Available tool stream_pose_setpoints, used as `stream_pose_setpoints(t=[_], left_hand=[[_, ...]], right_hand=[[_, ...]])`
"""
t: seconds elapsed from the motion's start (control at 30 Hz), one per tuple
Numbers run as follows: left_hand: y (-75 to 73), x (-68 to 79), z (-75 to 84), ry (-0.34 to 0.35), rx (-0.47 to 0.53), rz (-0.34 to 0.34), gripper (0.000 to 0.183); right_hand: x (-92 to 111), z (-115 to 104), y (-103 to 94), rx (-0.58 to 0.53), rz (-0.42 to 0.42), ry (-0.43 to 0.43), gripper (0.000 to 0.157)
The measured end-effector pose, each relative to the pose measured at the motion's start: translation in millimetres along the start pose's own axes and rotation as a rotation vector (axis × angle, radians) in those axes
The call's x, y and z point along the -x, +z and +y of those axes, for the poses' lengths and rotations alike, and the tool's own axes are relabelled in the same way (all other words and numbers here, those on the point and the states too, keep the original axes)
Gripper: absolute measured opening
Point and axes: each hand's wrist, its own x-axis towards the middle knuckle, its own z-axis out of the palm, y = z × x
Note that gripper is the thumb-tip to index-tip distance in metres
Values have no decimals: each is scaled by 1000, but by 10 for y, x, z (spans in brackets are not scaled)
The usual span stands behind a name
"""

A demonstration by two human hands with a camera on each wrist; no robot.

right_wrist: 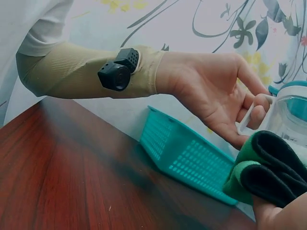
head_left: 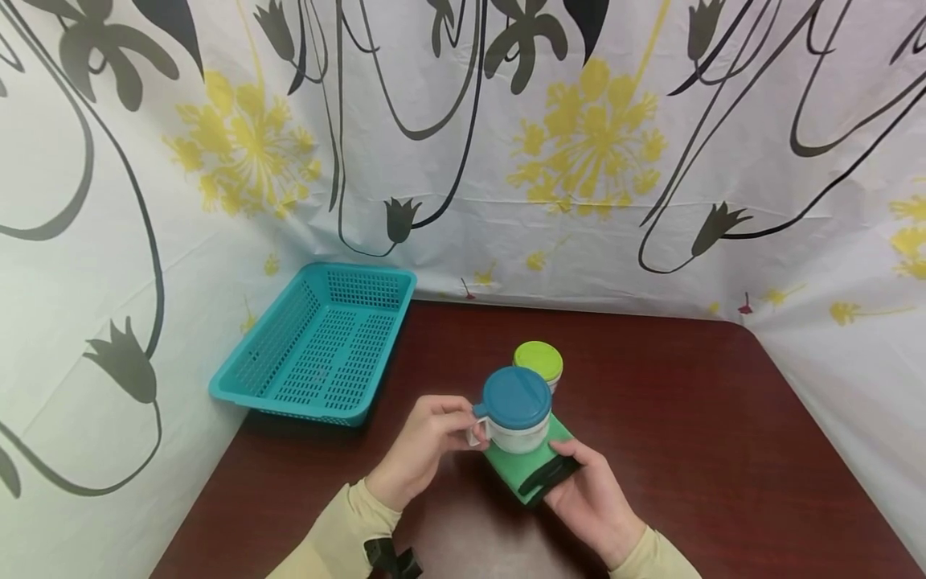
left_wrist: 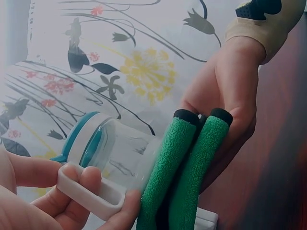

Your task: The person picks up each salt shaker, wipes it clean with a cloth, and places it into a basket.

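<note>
My left hand (head_left: 428,441) grips the white handle (left_wrist: 91,191) of a clear jar (head_left: 517,434) with a blue lid (head_left: 517,397). Fingers curl through the handle loop in the left wrist view. A folded green cloth (head_left: 510,468) with black edging is in my right hand (head_left: 595,500), thumb on top and fingers beneath. The jar's base sits against the cloth's green face, as the left wrist view shows. Just behind the blue lid, a second container with a lime-green lid (head_left: 538,359) stands on the table, partly hidden by the jar.
A turquoise plastic basket (head_left: 329,354) stands at the back left of the dark red-brown table (head_left: 673,402). Behind the table hangs a white curtain (head_left: 463,161) with grey and yellow flower prints.
</note>
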Motion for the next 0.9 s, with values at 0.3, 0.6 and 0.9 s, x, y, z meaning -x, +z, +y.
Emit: stream_pose_setpoints(t=[0.3, 0.6, 0.9], left_hand=[[-30, 1, 31, -6, -61, -33, 22], [26, 10, 2, -39, -96, -114, 24], [48, 13, 30, -25, -73, -80, 23]], right_hand=[[-19, -53, -62, 8, -152, 118, 42], [-199, -190, -88, -12, -208, 99, 42], [-348, -285, -33, -66, -205, 58, 32]])
